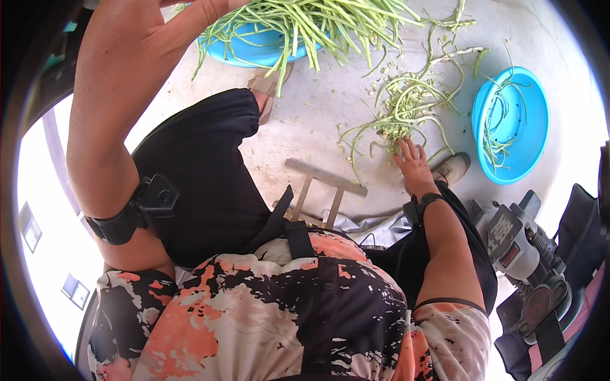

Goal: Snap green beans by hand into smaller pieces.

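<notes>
My left hand (190, 21) is raised at the top left, its fingers mostly cut off by the frame edge, so its grip is hidden. Beyond it, a heap of long green beans (314, 28) fills a blue basin (252, 47) and spills over the rim. On the concrete floor, my right hand (413, 164) reaches down, fingers apart, its tips at the near edge of a pile of bean trimmings and tangled beans (405, 105). Nothing shows in that hand. A second blue basin (529, 114), with holes in its bottom, holds a few beans on its left side.
A wooden stool or frame (326, 178) lies between my legs, near a grey plastic sheet (367, 224). My shoes (452, 169) stand beside the trimmings and the heaped basin. At the lower right is what looks like a scooter's rear (517, 257). Bean bits dot the floor.
</notes>
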{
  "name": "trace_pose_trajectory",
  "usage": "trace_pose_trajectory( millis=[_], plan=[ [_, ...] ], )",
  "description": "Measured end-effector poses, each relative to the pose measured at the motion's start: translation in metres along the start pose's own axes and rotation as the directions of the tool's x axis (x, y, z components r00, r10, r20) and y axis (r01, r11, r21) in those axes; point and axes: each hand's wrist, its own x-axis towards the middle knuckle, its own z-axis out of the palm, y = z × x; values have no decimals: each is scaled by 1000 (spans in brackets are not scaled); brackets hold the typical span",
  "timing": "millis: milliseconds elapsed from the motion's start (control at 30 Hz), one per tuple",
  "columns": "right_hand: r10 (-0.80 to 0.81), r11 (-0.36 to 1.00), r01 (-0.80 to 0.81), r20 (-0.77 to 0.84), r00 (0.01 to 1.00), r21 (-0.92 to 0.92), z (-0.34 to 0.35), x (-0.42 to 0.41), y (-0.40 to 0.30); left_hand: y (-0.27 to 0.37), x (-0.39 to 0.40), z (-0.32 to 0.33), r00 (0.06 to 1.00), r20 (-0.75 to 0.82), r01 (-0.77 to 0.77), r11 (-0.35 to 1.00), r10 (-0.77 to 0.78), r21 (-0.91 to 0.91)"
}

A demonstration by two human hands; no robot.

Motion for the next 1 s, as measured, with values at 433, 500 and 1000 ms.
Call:
trace_pose_trajectory(
  millis=[433,500,1000],
  plan=[
    [937,336,-832,-70,342,442,19,27,31,41,-3,-5,991,120,57,997,-63,54],
    [941,323,-801,-77,331,504,15,33,29,40,-4,-4,983,182,23,995,-40,99],
    [765,466,-559,5,644,686,-57,88,3,53,-3,11,989,120,-80,995,86,-55]
  ],
)
